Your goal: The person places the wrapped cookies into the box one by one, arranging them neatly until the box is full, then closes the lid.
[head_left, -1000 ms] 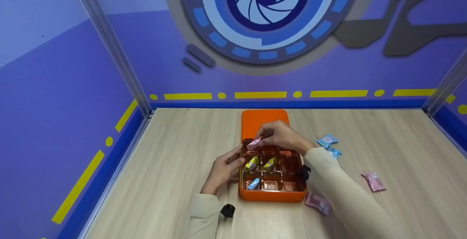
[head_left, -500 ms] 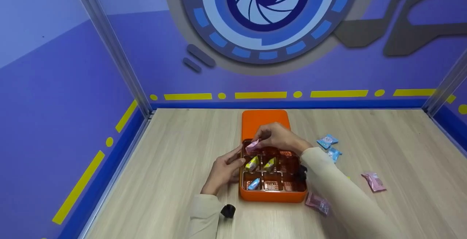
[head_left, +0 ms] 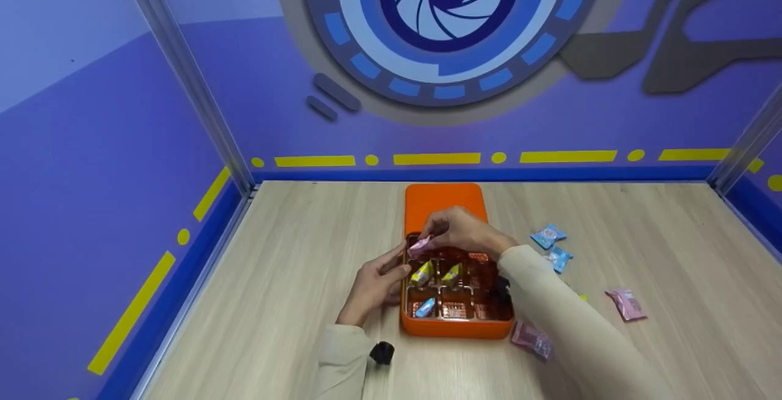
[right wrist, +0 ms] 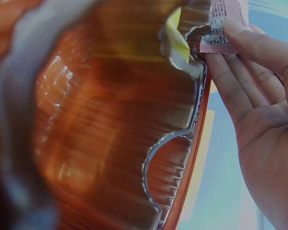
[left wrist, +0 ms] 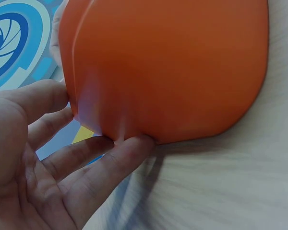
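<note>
Right hand point(head_left: 461, 229): at the centre of the head frame, is pinching a pink wrapped sweet between thumb and fingers; grip narrow.
Pink wrapped sweet point(head_left: 420, 245): is hanging at the upper-left compartment of the box; contact with the compartment floor cannot be told. In the right wrist view its printed wrapper is showing at the upper right, under the thumb.
Left hand point(head_left: 374, 284): just left of centre, is touching the left wall of the box with fingers extended and spread, not wrapped round it.
Orange box point(head_left: 457, 328): is standing at lower centre, its compartments facing up.
Yellow sweets point(head_left: 421, 274): two are lying in the middle row, one in the left compartment, one in the centre.
Blue sweet point(head_left: 424, 308): is lying tilted in the lower-left compartment.
Orange panel point(head_left: 446, 201): is lying just above the box in the frame, partly hidden by the right hand.
Loose blue sweets point(head_left: 548, 236): two are lying close together, right of centre.
Loose pink sweets point(head_left: 625, 304): one is lying farther right; another is lying near the box's lower-right corner.
Table point(head_left: 287, 265): is supporting everything listed, its wood grain showing.
</note>
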The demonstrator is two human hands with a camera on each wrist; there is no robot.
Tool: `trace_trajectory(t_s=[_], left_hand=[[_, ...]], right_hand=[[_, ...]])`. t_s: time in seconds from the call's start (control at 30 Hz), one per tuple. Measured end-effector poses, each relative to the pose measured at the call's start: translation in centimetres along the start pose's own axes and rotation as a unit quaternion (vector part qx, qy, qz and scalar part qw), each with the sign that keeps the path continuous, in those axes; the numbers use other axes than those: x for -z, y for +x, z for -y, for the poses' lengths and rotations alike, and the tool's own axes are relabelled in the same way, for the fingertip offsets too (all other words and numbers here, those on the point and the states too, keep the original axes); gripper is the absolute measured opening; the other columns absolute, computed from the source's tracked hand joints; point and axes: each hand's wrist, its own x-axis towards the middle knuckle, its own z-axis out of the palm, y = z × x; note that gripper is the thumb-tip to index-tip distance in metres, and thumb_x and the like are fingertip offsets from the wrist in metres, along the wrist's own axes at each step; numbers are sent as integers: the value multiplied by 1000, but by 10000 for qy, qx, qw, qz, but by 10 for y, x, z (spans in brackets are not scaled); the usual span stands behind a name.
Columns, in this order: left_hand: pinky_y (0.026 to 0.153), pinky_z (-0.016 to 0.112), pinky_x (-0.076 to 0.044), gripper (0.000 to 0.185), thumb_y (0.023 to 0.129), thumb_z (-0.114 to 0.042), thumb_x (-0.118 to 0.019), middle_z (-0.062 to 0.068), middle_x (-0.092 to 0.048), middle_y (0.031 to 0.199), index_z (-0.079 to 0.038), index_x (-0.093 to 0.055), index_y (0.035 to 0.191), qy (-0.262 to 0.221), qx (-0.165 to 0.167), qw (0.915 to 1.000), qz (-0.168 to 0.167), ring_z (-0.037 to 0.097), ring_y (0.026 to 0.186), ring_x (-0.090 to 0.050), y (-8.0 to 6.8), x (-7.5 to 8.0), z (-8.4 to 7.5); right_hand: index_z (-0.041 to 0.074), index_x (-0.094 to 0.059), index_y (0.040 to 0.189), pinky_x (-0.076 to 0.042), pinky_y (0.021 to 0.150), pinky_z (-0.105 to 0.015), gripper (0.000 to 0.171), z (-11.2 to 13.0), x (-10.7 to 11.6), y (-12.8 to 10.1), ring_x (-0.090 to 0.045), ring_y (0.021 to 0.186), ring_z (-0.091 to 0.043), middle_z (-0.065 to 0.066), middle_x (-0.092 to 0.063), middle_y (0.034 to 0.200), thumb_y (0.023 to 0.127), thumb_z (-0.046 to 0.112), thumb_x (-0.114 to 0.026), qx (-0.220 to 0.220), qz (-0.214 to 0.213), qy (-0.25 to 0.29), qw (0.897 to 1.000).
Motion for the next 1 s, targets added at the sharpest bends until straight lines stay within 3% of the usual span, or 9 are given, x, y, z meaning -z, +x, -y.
trace_trajectory(t_s=[0.2,0.67,0.87,1.0], left_hand=[[75,43,-64,54,105,-20,-70,19,-56,153,-20,-56,157,-183,132,9997,40,32,127,-65,0,0,0],[72,42,-64,54,104,-21,-71,17,-57,152,-21,-56,156,-133,179,9997,-24,27,121,-67,0,0,-1],[68,42,-64,55,105,-22,-71,18,-57,152,-22,-56,157,-167,255,9995,-5,26,110,-71,0,0,-1],[72,42,-64,54,104,-21,-72,18,-57,152,-21,-57,156,-130,130,9998,-28,28,113,-71,0,0,-2]], right_hand=[[18,-82,102,-60,93,-41,15,2,-1,2,-72,95,-17,5,-78,101,95,5,-80,93,-5,-210,9997],[14,-82,104,-60,93,-40,17,1,-4,6,-73,98,-17,3,-78,103,95,0,-79,355,-10,-503,9981],[14,-82,105,-60,94,-39,18,1,-5,5,-73,98,-17,3,-78,103,95,-1,-78,238,-11,-525,9983],[14,-81,105,-60,94,-39,17,1,-4,5,-72,97,-16,4,-78,103,96,0,-78,195,-11,-496,9986]])
